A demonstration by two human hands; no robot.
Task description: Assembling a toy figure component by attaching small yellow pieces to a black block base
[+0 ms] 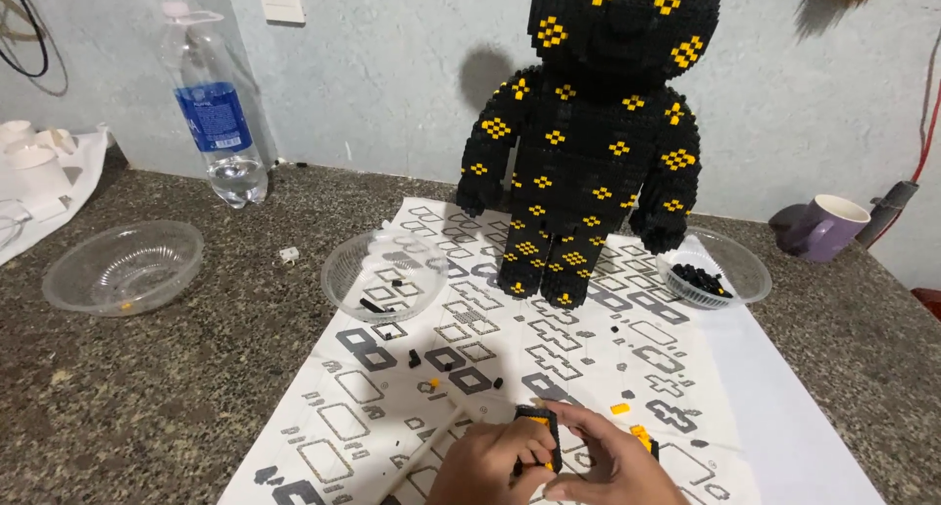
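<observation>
At the bottom edge of the view, both hands meet over the printed sheet (549,368) on the table (157,397). Between them is a small block piece (541,429), black with some yellow, made from tiny bricks pressed together. The left hand (485,466) pinches it from the left side with thumb and fingers, and the right hand (613,461) closes on it from the right, fingertips pressed on its edge.

I judge the piece to be very light and stiff, but fragile: such little bricks hold only by friction, so a twist or a hard squeeze could break it open. It seems better to hold it on the flat sides, near the middle, and not by one corner.

Loose black and yellow bricks (619,408) lie on the sheet just beside the hands. Farther back stands a tall black block figure (588,142) with yellow marks, between a clear bowl (387,275) and a second bowl (711,270) with black bricks.
</observation>
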